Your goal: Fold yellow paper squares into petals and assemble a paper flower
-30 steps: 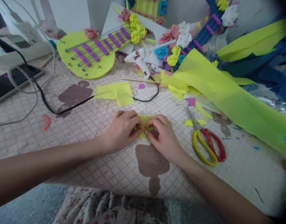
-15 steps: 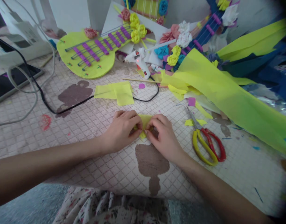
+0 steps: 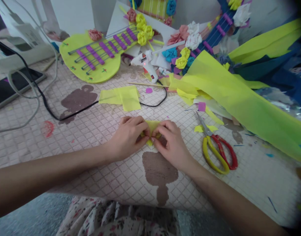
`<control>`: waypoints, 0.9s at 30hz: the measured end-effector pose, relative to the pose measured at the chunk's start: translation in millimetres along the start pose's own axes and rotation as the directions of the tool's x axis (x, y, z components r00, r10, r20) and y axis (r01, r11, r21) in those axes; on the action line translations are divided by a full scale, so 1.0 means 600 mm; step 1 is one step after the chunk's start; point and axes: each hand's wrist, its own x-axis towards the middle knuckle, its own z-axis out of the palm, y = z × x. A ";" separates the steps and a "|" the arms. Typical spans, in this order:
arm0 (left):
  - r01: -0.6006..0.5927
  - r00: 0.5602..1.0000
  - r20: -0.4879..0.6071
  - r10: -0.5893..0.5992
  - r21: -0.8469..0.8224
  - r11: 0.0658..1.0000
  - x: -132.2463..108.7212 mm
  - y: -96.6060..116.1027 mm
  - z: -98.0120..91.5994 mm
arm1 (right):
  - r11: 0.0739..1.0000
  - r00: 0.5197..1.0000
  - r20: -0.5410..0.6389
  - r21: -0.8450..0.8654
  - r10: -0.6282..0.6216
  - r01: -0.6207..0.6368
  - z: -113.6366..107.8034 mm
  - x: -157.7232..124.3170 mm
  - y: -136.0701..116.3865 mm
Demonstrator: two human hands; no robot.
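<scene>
A small folded piece of yellow paper (image 3: pixel 152 126) lies on the quilted table cover near the front edge. My left hand (image 3: pixel 129 136) pinches its left side with curled fingers. My right hand (image 3: pixel 171 142) pinches its right side, thumb and fingertips pressed together on the paper. The two hands touch at the fingertips, and most of the paper is hidden beneath them.
Yellow-and-red scissors (image 3: pixel 217 150) lie right of my right hand. Yellow paper squares (image 3: pixel 122 96) lie beyond, then a white glue gun (image 3: pixel 146 64) with a black cable. A long yellow paper sheet (image 3: pixel 238 98) covers the right; a paper guitar (image 3: pixel 98 55) and paper flowers fill the back.
</scene>
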 end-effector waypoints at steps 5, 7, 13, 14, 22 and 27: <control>-0.031 1.000 0.004 0.031 0.009 0.999 0.000 0.000 -0.002 | 1.000 1.000 0.008 -0.025 -0.009 0.010 0.001 -0.001 0.001; -0.045 0.999 0.015 0.045 0.004 0.999 0.000 0.000 -0.004 | 1.000 1.000 0.015 -0.026 -0.013 0.013 0.001 -0.002 0.002; -0.055 0.997 0.046 0.055 0.000 0.998 -0.004 -0.002 -0.008 | 1.000 0.998 0.067 -0.016 -0.022 0.023 -0.007 -0.004 0.002; -0.054 0.997 0.051 0.054 0.003 0.999 -0.004 -0.002 -0.008 | 1.000 0.996 0.081 -0.013 -0.023 0.024 -0.009 -0.005 0.002; -0.050 0.996 0.069 0.051 -0.023 0.999 -0.002 -0.004 -0.011 | 0.999 0.990 0.131 0.023 -0.046 0.043 -0.017 -0.008 0.007; -0.049 0.993 0.099 0.059 -0.098 0.994 -0.001 -0.012 -0.016 | 1.000 0.998 0.070 -0.016 -0.007 0.009 -0.007 -0.006 0.002</control>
